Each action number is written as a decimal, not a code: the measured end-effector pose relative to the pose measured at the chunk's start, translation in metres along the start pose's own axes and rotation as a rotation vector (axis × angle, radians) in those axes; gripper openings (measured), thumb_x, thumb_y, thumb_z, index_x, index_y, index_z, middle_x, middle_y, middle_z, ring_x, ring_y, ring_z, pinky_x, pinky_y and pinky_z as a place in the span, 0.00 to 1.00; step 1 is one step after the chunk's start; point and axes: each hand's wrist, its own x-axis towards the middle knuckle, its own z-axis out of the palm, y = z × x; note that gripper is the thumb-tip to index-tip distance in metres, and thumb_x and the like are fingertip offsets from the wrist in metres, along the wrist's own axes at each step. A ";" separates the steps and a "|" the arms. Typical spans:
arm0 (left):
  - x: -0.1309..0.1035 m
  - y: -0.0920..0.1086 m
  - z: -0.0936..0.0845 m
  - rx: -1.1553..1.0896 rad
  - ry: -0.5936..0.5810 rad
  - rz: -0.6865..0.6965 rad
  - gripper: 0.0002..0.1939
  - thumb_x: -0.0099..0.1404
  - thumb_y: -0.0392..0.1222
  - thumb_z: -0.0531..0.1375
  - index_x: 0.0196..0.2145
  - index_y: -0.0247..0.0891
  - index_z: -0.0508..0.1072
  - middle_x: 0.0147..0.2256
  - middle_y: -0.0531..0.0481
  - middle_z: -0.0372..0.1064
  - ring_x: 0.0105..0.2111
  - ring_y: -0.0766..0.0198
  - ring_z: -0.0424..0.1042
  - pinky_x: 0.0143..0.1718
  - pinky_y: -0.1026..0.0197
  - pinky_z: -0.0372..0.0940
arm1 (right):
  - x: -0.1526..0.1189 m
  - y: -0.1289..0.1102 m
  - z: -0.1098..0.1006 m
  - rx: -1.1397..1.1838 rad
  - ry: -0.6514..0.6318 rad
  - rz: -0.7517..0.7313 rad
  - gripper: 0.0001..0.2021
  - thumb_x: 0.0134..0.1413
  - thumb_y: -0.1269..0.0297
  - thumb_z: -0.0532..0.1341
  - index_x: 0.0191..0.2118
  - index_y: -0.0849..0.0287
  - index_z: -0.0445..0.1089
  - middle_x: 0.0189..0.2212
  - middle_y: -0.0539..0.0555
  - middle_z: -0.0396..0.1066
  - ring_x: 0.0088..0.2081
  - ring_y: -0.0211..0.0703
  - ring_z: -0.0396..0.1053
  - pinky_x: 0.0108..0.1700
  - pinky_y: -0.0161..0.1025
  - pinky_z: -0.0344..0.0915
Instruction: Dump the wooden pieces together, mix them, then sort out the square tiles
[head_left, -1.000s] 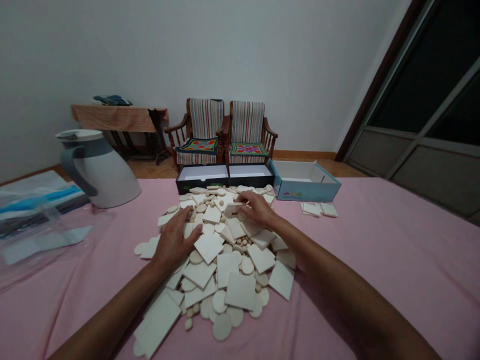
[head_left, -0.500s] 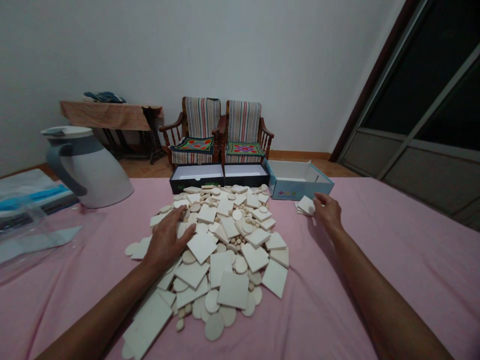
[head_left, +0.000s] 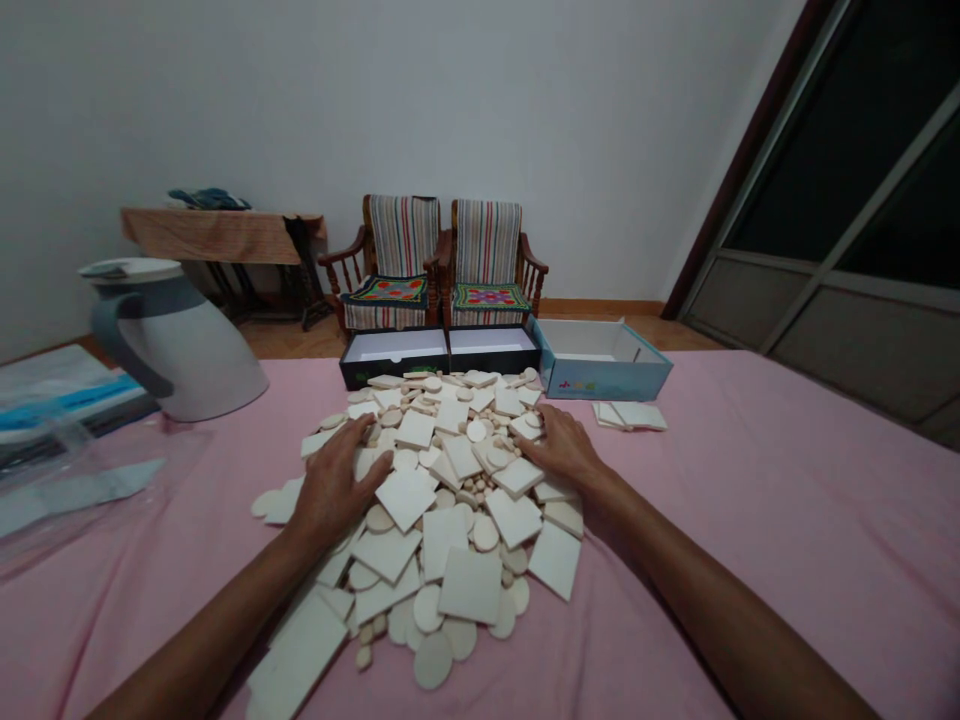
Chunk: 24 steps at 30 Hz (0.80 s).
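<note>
Pale wooden pieces, squares, discs and small beads, lie in a loose heap [head_left: 470, 585] on the pink cloth. My left hand [head_left: 334, 485] rests on the heap's left side, thumb apart from the fingers, holding nothing. At the right side, my right hand [head_left: 564, 447] reaches onto the heap. Its thumb and fingers are spread around a square wooden tile [head_left: 527, 427], which still lies among the others; the fingertips are partly hidden. Beyond my right hand, a few square tiles [head_left: 637, 415] lie overlapping on the cloth, in front of a light blue box [head_left: 607, 380].
Two black-sided trays [head_left: 394, 372] with white insides stand behind the heap, beside the blue box. On the left are a white-and-grey jug [head_left: 199, 355] and clear plastic wrapping [head_left: 82, 480]. Two wooden armchairs [head_left: 487, 245] stand by the wall.
My right hand has let go of a square tile beside the small group near the blue box and moved left onto the heap. My left hand has stayed in place.
</note>
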 end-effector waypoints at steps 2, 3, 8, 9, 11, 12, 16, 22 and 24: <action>0.000 0.000 0.000 -0.003 0.003 -0.004 0.31 0.62 0.55 0.52 0.57 0.33 0.61 0.55 0.38 0.63 0.55 0.49 0.63 0.56 0.46 0.58 | -0.002 -0.002 -0.004 -0.013 0.012 -0.055 0.25 0.49 0.54 0.61 0.51 0.62 0.63 0.45 0.63 0.69 0.46 0.55 0.64 0.46 0.48 0.58; 0.000 0.000 0.000 -0.003 0.005 -0.005 0.31 0.62 0.55 0.52 0.57 0.33 0.61 0.55 0.38 0.63 0.55 0.49 0.63 0.56 0.46 0.58 | -0.004 -0.004 -0.007 -0.019 0.032 -0.103 0.25 0.48 0.57 0.61 0.52 0.61 0.62 0.45 0.63 0.69 0.47 0.55 0.63 0.47 0.47 0.57; 0.000 0.000 -0.001 0.000 -0.003 -0.006 0.30 0.62 0.54 0.52 0.57 0.34 0.61 0.56 0.39 0.63 0.55 0.49 0.63 0.56 0.46 0.59 | -0.011 -0.023 -0.022 -0.062 0.074 -0.346 0.31 0.47 0.69 0.60 0.59 0.62 0.56 0.53 0.63 0.63 0.53 0.55 0.57 0.51 0.48 0.55; 0.000 0.001 -0.001 0.000 -0.005 -0.005 0.30 0.62 0.54 0.52 0.57 0.34 0.61 0.56 0.39 0.63 0.55 0.49 0.63 0.56 0.46 0.59 | -0.011 -0.025 -0.025 -0.068 0.073 -0.359 0.30 0.46 0.71 0.60 0.59 0.62 0.57 0.53 0.62 0.63 0.53 0.55 0.57 0.51 0.48 0.55; 0.000 0.001 -0.002 0.005 -0.011 -0.006 0.30 0.62 0.54 0.52 0.57 0.34 0.60 0.56 0.39 0.63 0.55 0.49 0.63 0.56 0.46 0.59 | -0.009 -0.022 -0.029 -0.070 0.094 -0.355 0.29 0.47 0.72 0.59 0.58 0.62 0.57 0.53 0.62 0.63 0.52 0.55 0.57 0.51 0.48 0.54; 0.001 0.001 -0.002 0.009 -0.015 -0.008 0.30 0.62 0.55 0.52 0.57 0.34 0.60 0.56 0.38 0.63 0.55 0.49 0.63 0.55 0.46 0.59 | -0.007 -0.016 -0.030 -0.068 0.118 -0.331 0.29 0.47 0.71 0.59 0.58 0.61 0.58 0.53 0.62 0.63 0.52 0.55 0.57 0.51 0.48 0.54; 0.000 0.002 -0.002 0.016 -0.016 -0.013 0.31 0.63 0.55 0.51 0.57 0.33 0.61 0.56 0.37 0.63 0.55 0.48 0.63 0.55 0.45 0.59 | 0.005 0.025 -0.034 -0.082 0.236 -0.033 0.25 0.49 0.63 0.59 0.55 0.63 0.62 0.49 0.64 0.66 0.50 0.58 0.59 0.49 0.50 0.56; 0.000 0.000 0.000 0.017 -0.008 -0.001 0.31 0.62 0.55 0.51 0.57 0.33 0.61 0.56 0.37 0.63 0.55 0.48 0.63 0.56 0.46 0.59 | 0.010 0.069 -0.034 -0.104 0.405 0.224 0.26 0.51 0.61 0.58 0.55 0.66 0.61 0.53 0.67 0.63 0.54 0.61 0.58 0.51 0.54 0.56; 0.000 -0.001 0.001 0.023 -0.004 0.004 0.31 0.62 0.55 0.52 0.57 0.33 0.61 0.56 0.38 0.63 0.55 0.48 0.63 0.56 0.46 0.59 | 0.009 0.064 -0.032 0.015 0.285 0.141 0.21 0.52 0.62 0.58 0.51 0.65 0.65 0.51 0.65 0.66 0.50 0.55 0.63 0.50 0.49 0.58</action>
